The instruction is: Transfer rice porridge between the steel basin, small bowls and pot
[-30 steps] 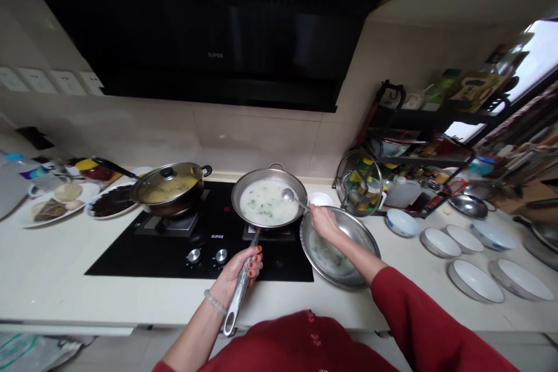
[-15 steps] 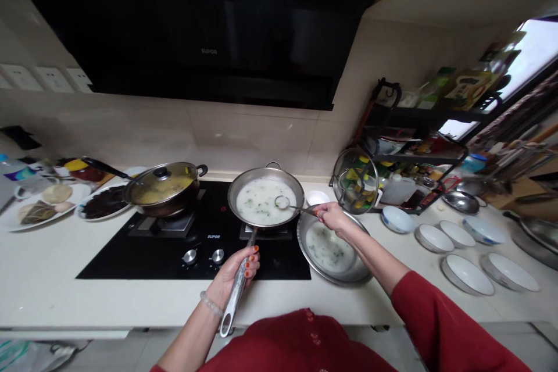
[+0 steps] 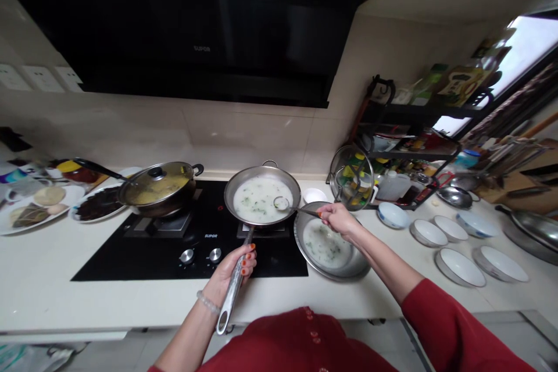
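My left hand [image 3: 238, 267] is wrapped round the long metal handle of a wok [image 3: 232, 181] over the right burner. White soup [image 3: 257, 200] with green bits lies in the wok. In my right hand [image 3: 337, 220] is the handle of a ladle [image 3: 282, 203], whose round bowl hangs over the wok's right side, at or just above the soup. Below my right hand a wide metal basin [image 3: 314, 267] stands on the counter, holding more of the same soup. Part of the basin's rim is hidden by my right forearm.
A lidded pan [image 3: 159, 186] sits on the left burner beside plates of food [image 3: 104, 202]. A small white bowl [image 3: 314, 195] is behind the basin. Several bowls [image 3: 460, 267] stand right, near a spice rack [image 3: 414, 157] with a glass lid [image 3: 352, 177] leaning on it.
The whole view has shifted slightly. My left hand keeps its hold on the wok handle, and the ladle stays over the wok in my right hand with little change.
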Motion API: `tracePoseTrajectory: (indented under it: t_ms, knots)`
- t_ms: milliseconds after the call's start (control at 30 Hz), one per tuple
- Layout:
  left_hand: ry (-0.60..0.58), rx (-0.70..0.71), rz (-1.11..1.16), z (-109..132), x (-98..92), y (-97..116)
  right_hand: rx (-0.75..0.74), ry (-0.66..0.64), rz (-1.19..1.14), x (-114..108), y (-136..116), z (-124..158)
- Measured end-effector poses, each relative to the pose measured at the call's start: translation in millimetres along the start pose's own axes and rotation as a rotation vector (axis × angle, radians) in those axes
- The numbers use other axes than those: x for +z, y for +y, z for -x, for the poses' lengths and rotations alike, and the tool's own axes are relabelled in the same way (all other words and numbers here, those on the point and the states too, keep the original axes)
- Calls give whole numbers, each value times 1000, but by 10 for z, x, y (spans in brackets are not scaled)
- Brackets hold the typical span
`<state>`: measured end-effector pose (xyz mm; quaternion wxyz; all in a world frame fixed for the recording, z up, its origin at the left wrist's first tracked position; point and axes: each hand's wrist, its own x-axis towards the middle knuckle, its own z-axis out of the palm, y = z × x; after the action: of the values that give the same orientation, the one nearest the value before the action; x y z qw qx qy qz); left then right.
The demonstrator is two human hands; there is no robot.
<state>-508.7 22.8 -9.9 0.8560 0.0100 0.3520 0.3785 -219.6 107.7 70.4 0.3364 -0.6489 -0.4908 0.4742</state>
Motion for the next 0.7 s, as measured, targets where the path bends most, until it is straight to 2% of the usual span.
tracePoseTrajectory:
  t_ms: [200,400,567,633,700]
  knots:
    - [5,10,-20,22,22,-1,42,-3,-70,-181,-7,117]
    - [-47,3,-33,10,-20,3,57,42,-130,-557,142,359]
    - [-46,16,-45,-22,-46,3,29,141,-17,-781,614,464]
    - [-39,-1,-50,-19,-37,2,-59,202,135,-798,878,486]
    - [-27,-4,-41,-12,-23,2,-190,270,400,-779,1142,528]
